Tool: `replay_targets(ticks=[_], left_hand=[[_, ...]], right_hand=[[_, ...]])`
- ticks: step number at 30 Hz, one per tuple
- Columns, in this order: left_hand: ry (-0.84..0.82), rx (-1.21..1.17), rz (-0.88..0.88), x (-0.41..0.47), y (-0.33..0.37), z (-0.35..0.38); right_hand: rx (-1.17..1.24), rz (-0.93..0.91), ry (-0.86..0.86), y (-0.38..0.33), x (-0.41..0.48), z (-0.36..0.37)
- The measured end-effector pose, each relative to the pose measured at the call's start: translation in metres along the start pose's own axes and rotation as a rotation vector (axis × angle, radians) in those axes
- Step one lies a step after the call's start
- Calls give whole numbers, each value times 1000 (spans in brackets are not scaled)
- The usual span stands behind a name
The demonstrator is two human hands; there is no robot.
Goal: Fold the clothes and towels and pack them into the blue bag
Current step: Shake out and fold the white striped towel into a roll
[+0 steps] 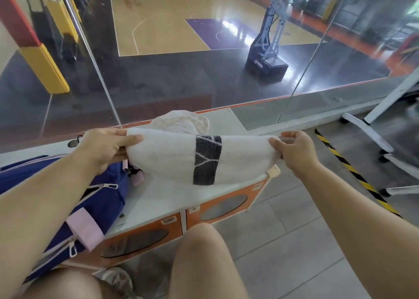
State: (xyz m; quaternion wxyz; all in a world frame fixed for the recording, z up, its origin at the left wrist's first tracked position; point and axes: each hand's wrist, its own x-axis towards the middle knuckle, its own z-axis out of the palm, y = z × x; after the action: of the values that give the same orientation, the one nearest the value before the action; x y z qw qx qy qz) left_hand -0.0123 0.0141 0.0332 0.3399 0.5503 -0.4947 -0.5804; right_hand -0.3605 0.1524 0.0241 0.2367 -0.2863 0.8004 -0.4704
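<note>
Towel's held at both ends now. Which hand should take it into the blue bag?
Left, probably. The left hand grips the towel end right above the blue bag, which lies under that forearm. The right hand pinches the opposite end, on the side away from the bag.

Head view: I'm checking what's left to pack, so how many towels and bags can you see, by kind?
Towels: 2, the white towel pinched by the left hand and right hand, and the cream towel behind it.
Bags: 1, the blue bag.
Total: 3.
</note>
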Motion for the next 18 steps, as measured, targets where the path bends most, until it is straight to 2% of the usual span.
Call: replay_targets(ticks=[10,15,18], left_hand=[[-35,-73,-178,-23,-6,-5],[46,-144,-300,-34,-21,3],[89,-158,-304,-37,-23,2]], right_hand=[[-44,-49,-10,-5,-16,-11],[-40,-47,0,-1,-28,-8],[-15,-46,-19,4,-35,-9]])
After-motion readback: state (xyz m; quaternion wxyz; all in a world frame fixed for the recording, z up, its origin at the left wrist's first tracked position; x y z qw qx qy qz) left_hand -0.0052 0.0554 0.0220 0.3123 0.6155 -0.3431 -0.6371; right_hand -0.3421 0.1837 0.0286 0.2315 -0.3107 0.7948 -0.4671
